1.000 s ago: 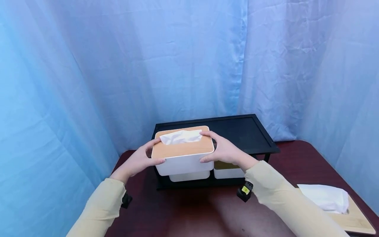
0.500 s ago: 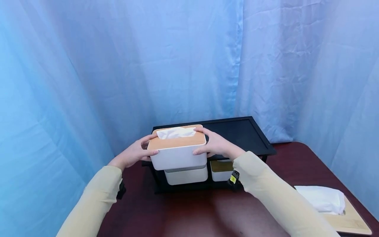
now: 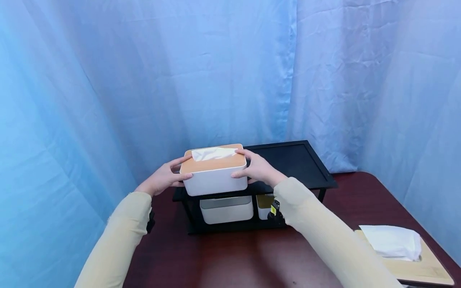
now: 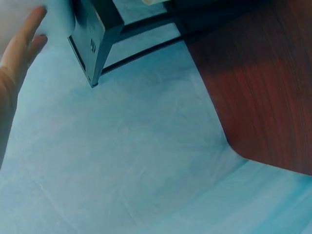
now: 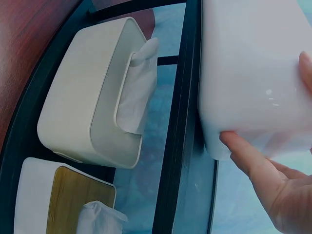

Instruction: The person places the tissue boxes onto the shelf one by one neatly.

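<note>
A white tissue box (image 3: 216,182) with a wood-look lid, a tissue poking from its slot, is above the left part of a black two-tier shelf (image 3: 291,164). My left hand (image 3: 163,176) grips its left end, thumb on the front wall and fingers over the top edge. At the right end, my right hand (image 3: 259,168) holds it the same way. The front of the box reaches to the top tier's front edge; whether its base touches the tier I cannot tell. In the left wrist view, only part of the left hand (image 4: 22,53) shows.
On the lower tier stand a white tissue box with a grey top (image 5: 68,92) and a smaller one with a wooden lid (image 5: 80,195). A wooden board (image 3: 428,270) bearing a white tissue pack (image 3: 394,242) lies at the table's right. Blue curtains (image 3: 230,72) surround the dark red table (image 3: 223,256).
Both hands have carried the tissue box up and back, slightly left, from in front of the shelf to over its top tier. The lower grey-topped box has come into fuller view.
</note>
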The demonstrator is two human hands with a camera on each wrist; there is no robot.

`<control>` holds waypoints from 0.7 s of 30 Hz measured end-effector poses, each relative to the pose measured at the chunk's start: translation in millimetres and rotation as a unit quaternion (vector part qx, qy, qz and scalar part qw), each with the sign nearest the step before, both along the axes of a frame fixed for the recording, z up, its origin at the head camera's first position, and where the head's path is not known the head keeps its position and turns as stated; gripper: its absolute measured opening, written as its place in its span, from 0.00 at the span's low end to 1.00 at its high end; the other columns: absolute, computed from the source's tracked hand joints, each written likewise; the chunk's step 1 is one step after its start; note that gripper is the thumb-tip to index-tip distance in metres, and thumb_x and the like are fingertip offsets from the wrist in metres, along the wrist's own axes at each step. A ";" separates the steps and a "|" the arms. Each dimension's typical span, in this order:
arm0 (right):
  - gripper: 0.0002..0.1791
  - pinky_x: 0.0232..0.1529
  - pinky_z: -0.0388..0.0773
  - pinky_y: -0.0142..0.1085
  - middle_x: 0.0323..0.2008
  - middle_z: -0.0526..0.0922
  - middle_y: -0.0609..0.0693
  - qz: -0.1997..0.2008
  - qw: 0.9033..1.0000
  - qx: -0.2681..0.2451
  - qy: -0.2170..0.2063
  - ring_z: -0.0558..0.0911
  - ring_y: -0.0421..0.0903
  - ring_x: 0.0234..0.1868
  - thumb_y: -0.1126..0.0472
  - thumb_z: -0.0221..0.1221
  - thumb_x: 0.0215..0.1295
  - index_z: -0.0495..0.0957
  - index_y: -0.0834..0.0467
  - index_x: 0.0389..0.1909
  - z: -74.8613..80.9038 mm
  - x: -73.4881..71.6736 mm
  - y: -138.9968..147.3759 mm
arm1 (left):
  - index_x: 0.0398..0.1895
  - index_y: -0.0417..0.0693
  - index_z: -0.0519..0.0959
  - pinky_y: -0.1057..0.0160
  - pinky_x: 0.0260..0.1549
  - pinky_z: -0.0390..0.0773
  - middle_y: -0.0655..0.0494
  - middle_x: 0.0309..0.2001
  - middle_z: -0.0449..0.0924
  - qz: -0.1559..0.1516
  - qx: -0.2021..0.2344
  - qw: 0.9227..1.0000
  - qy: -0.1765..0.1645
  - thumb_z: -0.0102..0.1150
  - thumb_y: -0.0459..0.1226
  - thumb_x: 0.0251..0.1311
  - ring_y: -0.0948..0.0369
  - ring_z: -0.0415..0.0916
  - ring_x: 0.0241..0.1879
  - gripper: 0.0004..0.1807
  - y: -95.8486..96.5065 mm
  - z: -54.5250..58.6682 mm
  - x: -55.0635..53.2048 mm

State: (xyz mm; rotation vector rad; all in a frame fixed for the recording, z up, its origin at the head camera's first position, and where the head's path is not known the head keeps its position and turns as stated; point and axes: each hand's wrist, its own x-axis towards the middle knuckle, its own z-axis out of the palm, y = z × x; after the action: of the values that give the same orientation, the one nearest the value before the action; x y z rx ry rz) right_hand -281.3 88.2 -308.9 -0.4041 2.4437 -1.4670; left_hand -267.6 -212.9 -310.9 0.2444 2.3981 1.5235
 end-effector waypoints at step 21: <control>0.42 0.38 0.82 0.44 0.72 0.55 0.56 -0.084 0.996 0.016 0.033 0.73 0.58 0.59 0.57 0.66 0.57 0.57 0.42 0.71 -12.2 -16.5 -22.4 | 0.74 0.59 0.55 0.51 0.51 0.76 0.38 0.70 0.54 0.109 0.002 0.993 0.038 0.60 0.41 0.62 0.45 0.67 0.62 0.38 8.2 -4.7 -6.2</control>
State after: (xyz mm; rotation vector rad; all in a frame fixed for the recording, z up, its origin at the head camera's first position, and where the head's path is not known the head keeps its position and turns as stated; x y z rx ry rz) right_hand -297.8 65.8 -321.1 -0.2503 2.6058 -1.4976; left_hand -273.7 -204.7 -315.6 0.0420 2.5517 1.6377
